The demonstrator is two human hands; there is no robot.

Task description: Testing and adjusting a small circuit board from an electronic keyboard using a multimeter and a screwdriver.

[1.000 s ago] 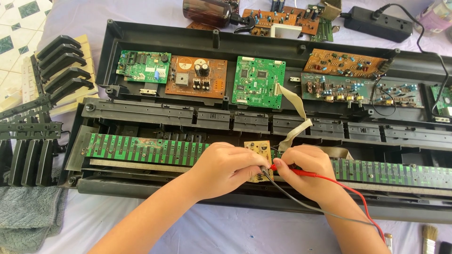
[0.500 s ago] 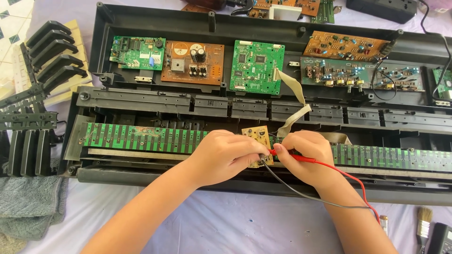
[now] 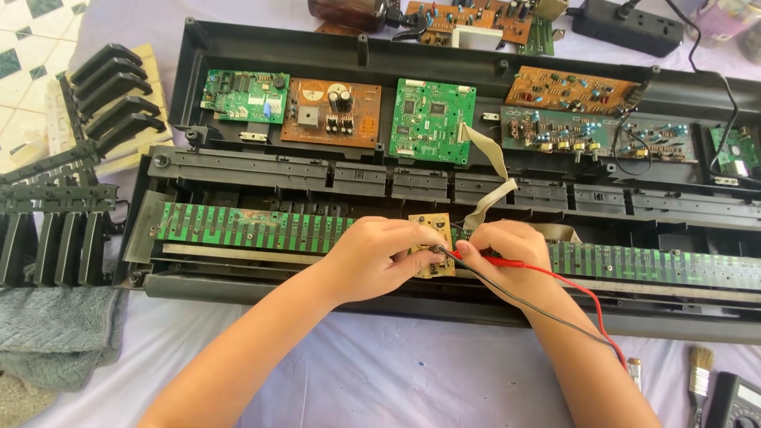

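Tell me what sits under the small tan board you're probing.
Under the small tan board lies the long green key-contact strip, running on to both sides inside the black keyboard case. The left hand and right hand cover the stretch directly beneath, so that part cannot be seen.

A pale rectangular label (image 3: 273, 105) sits on the green circuit board (image 3: 245, 96) at the upper left of the open case, near the board's right edge. A dark meter (image 3: 733, 404) lies at the bottom right corner of the view; its screen (image 3: 750, 395) is a small pale grey rectangle on the upper face, partly cut off by the frame edge. The view shows no packages and no signs.
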